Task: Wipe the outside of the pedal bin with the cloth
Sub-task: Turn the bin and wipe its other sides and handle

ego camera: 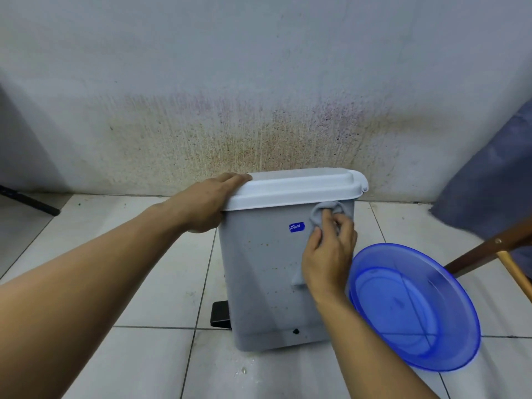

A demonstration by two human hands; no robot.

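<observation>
Pedal bin [259,277] stands upright on the tiled floor [144,298], right against the stained wall [259,82]. It has a grey body, and the white lid [293,185] is down. The black pedal [220,313] sticks out at the bin's lower left. A small blue sticker [296,227] sits on the near face, which has brown specks scattered over it.

Left hand [213,200] rests over the left end of the lid, fingers together and laid flat on top, palm against the edge. The thumb is hidden.

Right hand [328,260] holds the grey cloth [319,217], with the fingers curled and clamped on it. It presses the cloth to the near face at the upper right, just under the lid rim and right of the sticker. A strip of cloth hangs down below the hand, flat against the bin.

Blue basin [414,306] sits on the floor just right of the bin, see-through — can't tell if it touches the bin. Farther right are a wooden leg [483,251] and blue fabric [489,182]. A dark rod [28,200] lies at the far left edge.
</observation>
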